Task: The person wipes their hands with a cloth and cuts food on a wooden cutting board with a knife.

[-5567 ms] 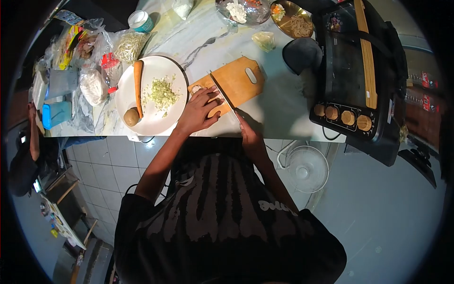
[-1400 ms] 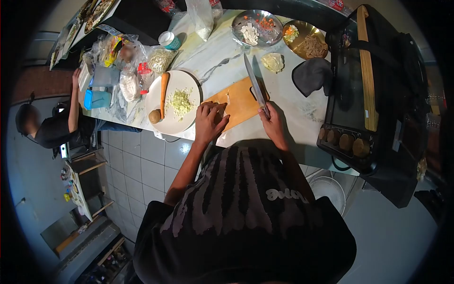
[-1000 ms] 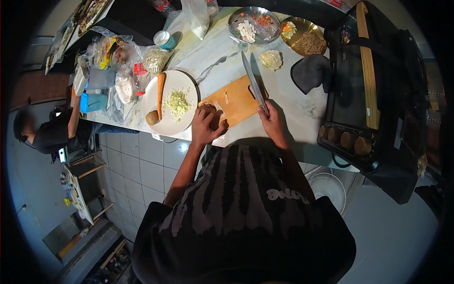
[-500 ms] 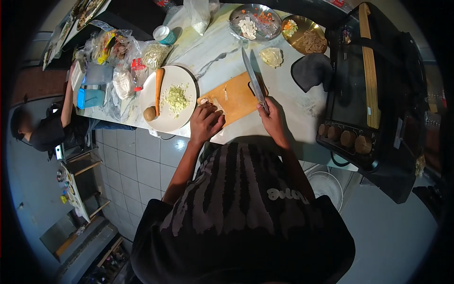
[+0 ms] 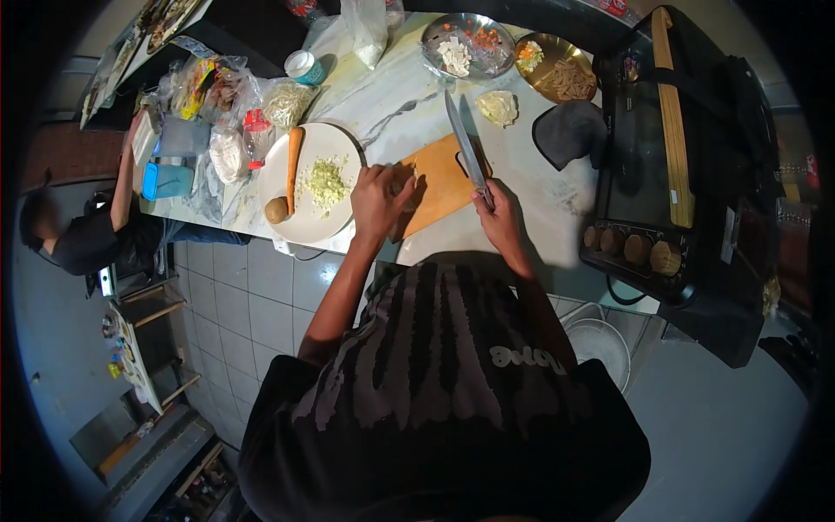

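Note:
A large kitchen knife is gripped by its handle in my right hand, blade pointing away from me over the right end of the wooden cutting board. My left hand is above the board's left end, beside the plate, its fingers curled in; whatever they hold is hidden. On the large white plate lie a pile of chopped pale-green vegetable, a whole carrot and a brown round vegetable, perhaps a potato.
Behind the board sit a pale wrapped lump, a metal plate of cut food and a gold-coloured plate. A dark oven mitt lies by the black oven. Bags and a bottle crowd the left; another person stands there.
My left hand has lifted and shifted slightly, its fingers curling in. The pale pieces that lay under its fingers on the board no longer show. My right hand and the knife stay put.

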`<state>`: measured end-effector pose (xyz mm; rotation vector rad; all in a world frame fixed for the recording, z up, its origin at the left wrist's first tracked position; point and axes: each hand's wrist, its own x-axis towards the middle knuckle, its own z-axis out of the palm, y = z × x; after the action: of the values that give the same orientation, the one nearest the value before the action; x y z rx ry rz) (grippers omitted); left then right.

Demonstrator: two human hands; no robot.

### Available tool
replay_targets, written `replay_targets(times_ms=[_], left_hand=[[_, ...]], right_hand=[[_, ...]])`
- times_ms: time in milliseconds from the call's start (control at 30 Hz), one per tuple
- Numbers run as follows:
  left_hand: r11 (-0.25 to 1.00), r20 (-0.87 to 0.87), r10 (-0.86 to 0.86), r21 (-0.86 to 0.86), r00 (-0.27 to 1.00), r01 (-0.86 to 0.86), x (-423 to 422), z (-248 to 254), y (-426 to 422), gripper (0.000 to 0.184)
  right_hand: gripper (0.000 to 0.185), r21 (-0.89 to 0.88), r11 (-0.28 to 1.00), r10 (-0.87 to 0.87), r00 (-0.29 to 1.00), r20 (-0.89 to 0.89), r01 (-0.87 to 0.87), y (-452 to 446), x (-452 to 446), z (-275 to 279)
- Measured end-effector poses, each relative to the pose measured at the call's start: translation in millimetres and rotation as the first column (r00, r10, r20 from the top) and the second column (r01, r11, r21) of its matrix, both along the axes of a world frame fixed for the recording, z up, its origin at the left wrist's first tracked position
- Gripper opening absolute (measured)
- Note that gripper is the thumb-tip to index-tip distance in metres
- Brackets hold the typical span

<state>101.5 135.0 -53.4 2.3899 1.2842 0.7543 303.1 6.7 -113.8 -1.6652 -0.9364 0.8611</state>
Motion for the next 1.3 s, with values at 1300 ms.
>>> replay_targets(times_ms=[1300], left_hand=[[0.237, 0.44, 0.288, -0.893, 0.85, 0.382, 15.2, 1.9, 4.7, 0.023]], right_hand=[[0.032, 0.122, 0.983, 0.168, 0.93, -0.328, -0.134, 52.8, -4.9, 35.1]])
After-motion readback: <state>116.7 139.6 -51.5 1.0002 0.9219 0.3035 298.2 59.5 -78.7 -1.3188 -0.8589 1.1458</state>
